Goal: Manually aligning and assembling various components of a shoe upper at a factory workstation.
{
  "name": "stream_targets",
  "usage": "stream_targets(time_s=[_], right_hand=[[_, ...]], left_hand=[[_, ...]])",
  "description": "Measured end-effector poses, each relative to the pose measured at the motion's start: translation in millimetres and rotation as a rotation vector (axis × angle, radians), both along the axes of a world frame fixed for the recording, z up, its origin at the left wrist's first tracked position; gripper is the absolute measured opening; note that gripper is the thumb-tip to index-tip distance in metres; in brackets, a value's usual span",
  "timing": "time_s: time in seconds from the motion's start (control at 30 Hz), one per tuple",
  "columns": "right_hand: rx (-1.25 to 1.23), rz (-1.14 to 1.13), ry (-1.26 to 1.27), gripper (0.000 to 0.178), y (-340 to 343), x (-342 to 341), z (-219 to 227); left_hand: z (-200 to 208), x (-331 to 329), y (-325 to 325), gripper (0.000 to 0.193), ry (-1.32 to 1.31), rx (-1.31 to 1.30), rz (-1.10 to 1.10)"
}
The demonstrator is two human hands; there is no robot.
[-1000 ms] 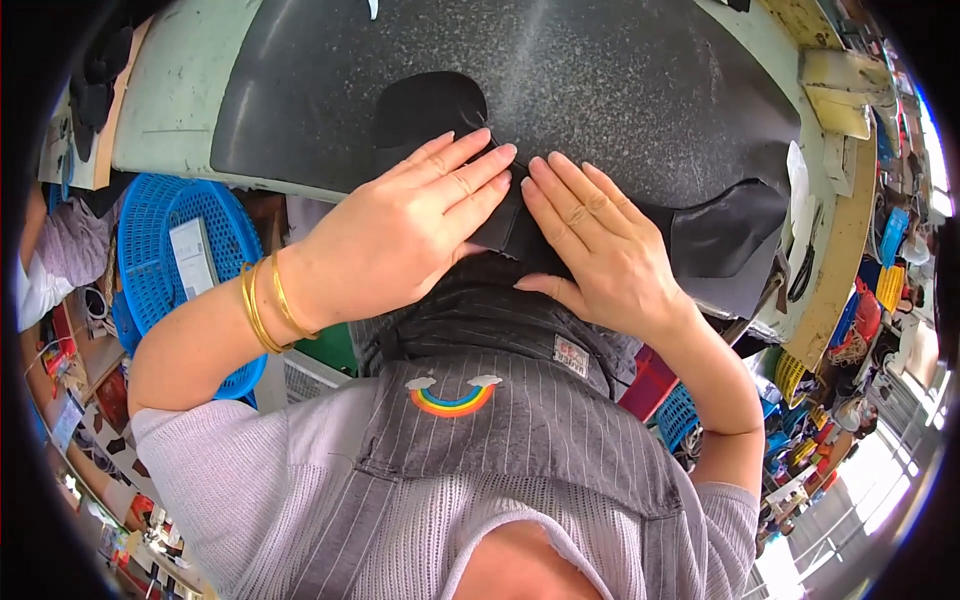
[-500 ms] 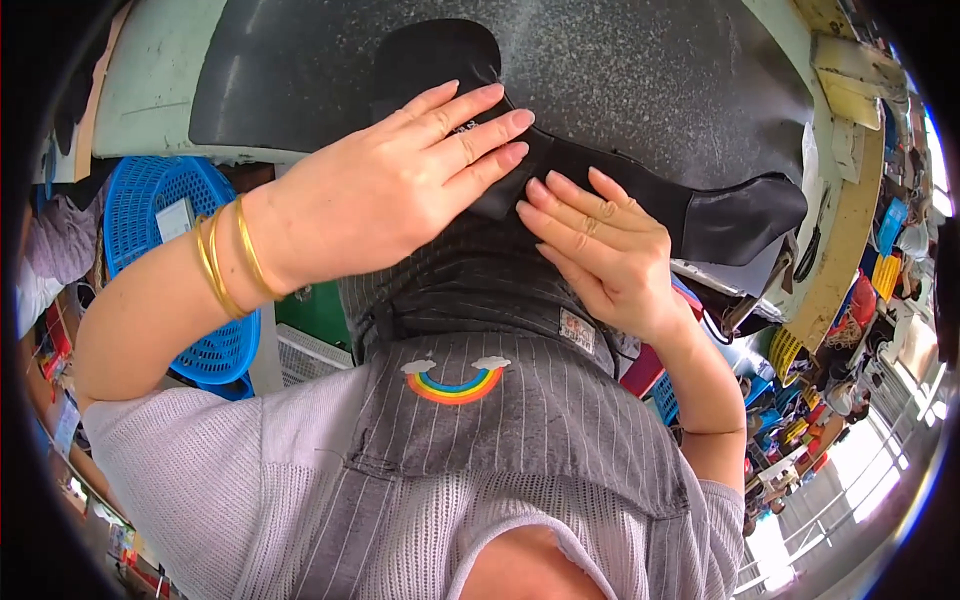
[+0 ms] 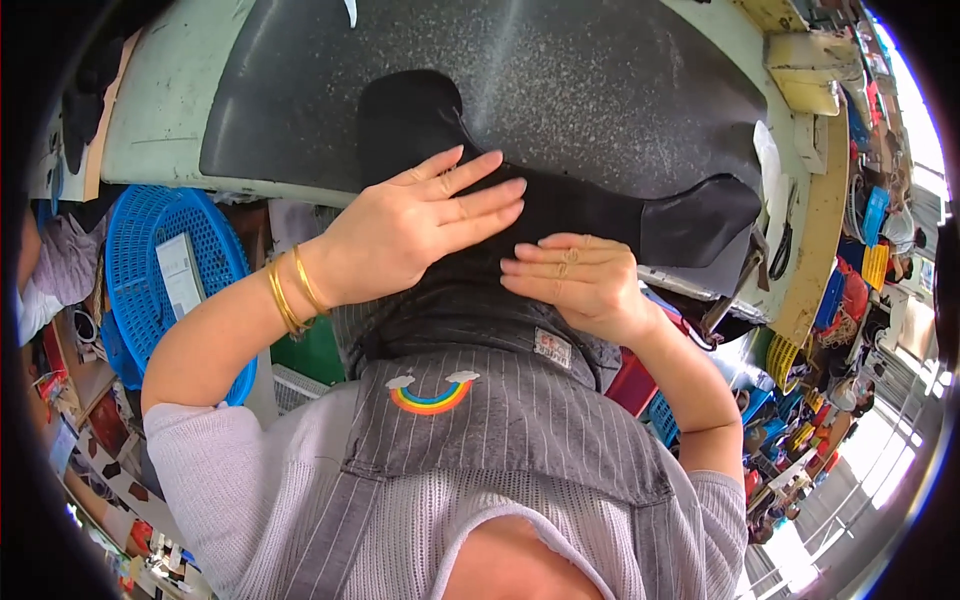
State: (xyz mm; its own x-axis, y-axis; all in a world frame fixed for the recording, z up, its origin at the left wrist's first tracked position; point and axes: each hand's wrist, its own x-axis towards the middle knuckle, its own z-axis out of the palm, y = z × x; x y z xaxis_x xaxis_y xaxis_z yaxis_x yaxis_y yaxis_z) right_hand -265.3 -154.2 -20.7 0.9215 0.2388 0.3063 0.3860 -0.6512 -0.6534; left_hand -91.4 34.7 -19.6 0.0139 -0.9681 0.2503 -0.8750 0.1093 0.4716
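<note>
Black sheet (image 3: 560,90) covers most of the pale table (image 3: 160,110), spreading far beyond both hands on every side but the near one. On it, under the hands, lies a smaller black cut piece (image 3: 600,215): one lobe rises beyond the left fingertips, a long arm runs off past the right hand toward the table's right end. Its near edge drops over the table lip against the person's dark apron (image 3: 470,320).

Left hand (image 3: 410,235): open, flat, fingers together and stretched out, palm down on the cut piece, pressing, not gripping. Two gold bangles (image 3: 290,297) on that wrist.

Right hand (image 3: 580,280): also open and flat, fingers together, pointing toward the left hand. It lies on the piece's near edge, just below the left fingertips; the two hands are close, whether touching I cannot tell.

Outward of the left forearm, below table level, a blue basket (image 3: 135,240) with a pale card in it. Beyond the right hand, at the table's right end, scissors (image 3: 785,235) sit well apart from the piece.
</note>
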Motion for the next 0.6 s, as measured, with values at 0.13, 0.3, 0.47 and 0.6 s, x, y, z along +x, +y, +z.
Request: stream_targets(time_s=[0.13,0.3,0.47,0.6], right_hand=[[0.020,-0.203,0.009,0.038,-20,-6,14],[-0.226,-0.291,-0.024,0.047,-29,-23,11],[-0.161,-0.263,-0.092,0.035,-37,-26,3],[-0.265,-0.255,-0.152,0.033,-33,-24,9]], left_hand=[[3,-3,-1,0.034,-0.042,-0.036,-0.011],[5,-51,-29,0.046,0.014,-0.074,0.094],[16,-49,-45,0.054,0.205,-0.003,0.127],[19,-44,-49,0.038,0.209,0.019,0.085]])
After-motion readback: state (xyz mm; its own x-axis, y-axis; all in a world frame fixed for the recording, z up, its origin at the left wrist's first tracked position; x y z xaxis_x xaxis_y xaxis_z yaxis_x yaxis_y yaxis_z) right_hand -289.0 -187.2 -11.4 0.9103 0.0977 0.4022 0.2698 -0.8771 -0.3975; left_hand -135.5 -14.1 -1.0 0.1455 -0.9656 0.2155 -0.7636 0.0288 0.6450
